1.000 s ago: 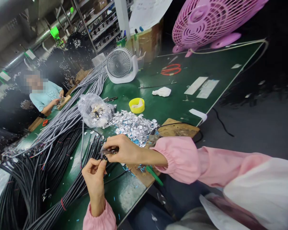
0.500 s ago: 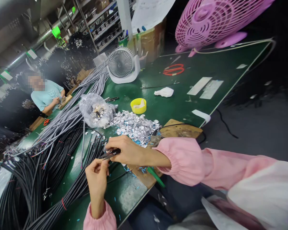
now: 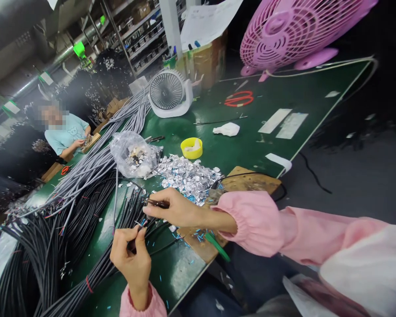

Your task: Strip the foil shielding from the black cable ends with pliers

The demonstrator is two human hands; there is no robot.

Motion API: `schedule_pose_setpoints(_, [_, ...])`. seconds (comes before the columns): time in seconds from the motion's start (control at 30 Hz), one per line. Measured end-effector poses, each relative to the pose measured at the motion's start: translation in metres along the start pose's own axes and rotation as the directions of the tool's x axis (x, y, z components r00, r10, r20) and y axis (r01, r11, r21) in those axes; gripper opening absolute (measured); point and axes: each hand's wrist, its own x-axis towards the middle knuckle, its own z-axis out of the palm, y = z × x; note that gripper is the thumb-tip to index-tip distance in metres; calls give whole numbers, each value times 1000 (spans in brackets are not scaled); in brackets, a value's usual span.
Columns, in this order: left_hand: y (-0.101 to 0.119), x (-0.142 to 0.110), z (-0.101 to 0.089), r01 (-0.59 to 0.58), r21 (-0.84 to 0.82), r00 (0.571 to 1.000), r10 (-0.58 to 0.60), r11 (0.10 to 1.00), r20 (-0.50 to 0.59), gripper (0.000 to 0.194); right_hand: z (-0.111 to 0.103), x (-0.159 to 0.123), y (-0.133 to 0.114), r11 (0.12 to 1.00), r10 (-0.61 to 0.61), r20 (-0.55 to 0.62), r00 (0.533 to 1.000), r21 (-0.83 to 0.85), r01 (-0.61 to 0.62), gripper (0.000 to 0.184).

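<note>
My left hand point(image 3: 132, 257) pinches the end of a black cable point(image 3: 140, 226) between thumb and index finger, with thin coloured wires sticking out of its tip. Above it, my right hand point(image 3: 181, 209) is closed around a slim dark hand tool point(image 3: 159, 203); its exact kind is not clear. The tool points left and stands a little apart from the cable end. Beside both hands lies a bundle of black cables point(image 3: 107, 259) tied with a red band. A pile of silvery foil scraps point(image 3: 188, 176) with small blue bits sits just beyond my right hand.
A clear plastic bag point(image 3: 133, 154) of scraps and a yellow ring-shaped container point(image 3: 192, 149) stand beyond the foil. Grey cables point(image 3: 95, 149) run along the green table. A wooden board point(image 3: 198, 246), red-handled scissors point(image 3: 239, 98), white fan point(image 3: 168, 94) and pink fan point(image 3: 284, 39) are near. A co-worker point(image 3: 67, 132) sits far left.
My hands have moved apart: the left went slightly down and left, and the tool in my right hand lifted away from the left fingertips. Coloured wires now show at the cable end.
</note>
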Motion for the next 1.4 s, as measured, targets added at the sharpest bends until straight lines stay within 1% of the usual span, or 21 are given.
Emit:
schedule_pose_setpoints(0.03, [-1,-1,0,-18,28,1000,18,999,-2,20,0,-1,-1,999,-50,7,999,-6,50,34])
schedule_pose_setpoints(0.1, [-4,-4,1,-39,49,999,39,998,0,17,1,-2,-2,986,-166,37,985,-20,167,31])
schedule_pose_setpoints(0.2, [-10,-8,2,-42,49,999,42,998,-1,11,3,-4,2,936,-337,61,939,-83,342,20])
schedule_pose_setpoints(0.27, [-13,-10,3,-33,52,999,34,998,-10,9,4,-5,6,905,-399,79,914,-128,406,17])
schedule_pose_setpoints(0.3, [-14,-11,3,-28,55,999,29,998,-16,8,5,-5,7,897,-411,83,908,-141,419,16])
schedule_pose_setpoints(0.33, [-14,-11,3,-24,58,999,25,998,-25,9,5,-6,7,899,-405,81,911,-148,413,16])
schedule_pose_setpoints(0.4, [-13,-12,3,-14,67,999,17,998,-50,9,4,-6,6,925,-339,55,939,-160,344,12])
schedule_pose_setpoints(0.47, [-11,-12,3,-3,78,997,10,997,-82,11,2,-6,3,952,-240,18,971,-193,238,21])
schedule_pose_setpoints(0.53, [-10,-13,3,7,86,994,2,996,-107,11,1,-6,1,954,-181,-5,984,-245,174,28])
schedule_pose_setpoints(0.73, [-9,-13,2,25,83,992,-14,996,-125,13,2,-6,3,930,-213,100,972,-285,233,23])
schedule_pose_setpoints(0.93, [-9,-13,3,30,71,992,-22,997,-121,12,4,-5,5,943,-203,84,976,-253,218,25])
schedule_pose_setpoints(1.17, [-7,-14,2,37,68,992,-29,997,-124,13,4,-4,6,952,-228,85,970,-192,240,28])
schedule_pose_setpoints(1.4, [-6,-13,3,57,66,991,-49,996,-124,15,4,-5,6,960,-202,81,976,-180,213,29])
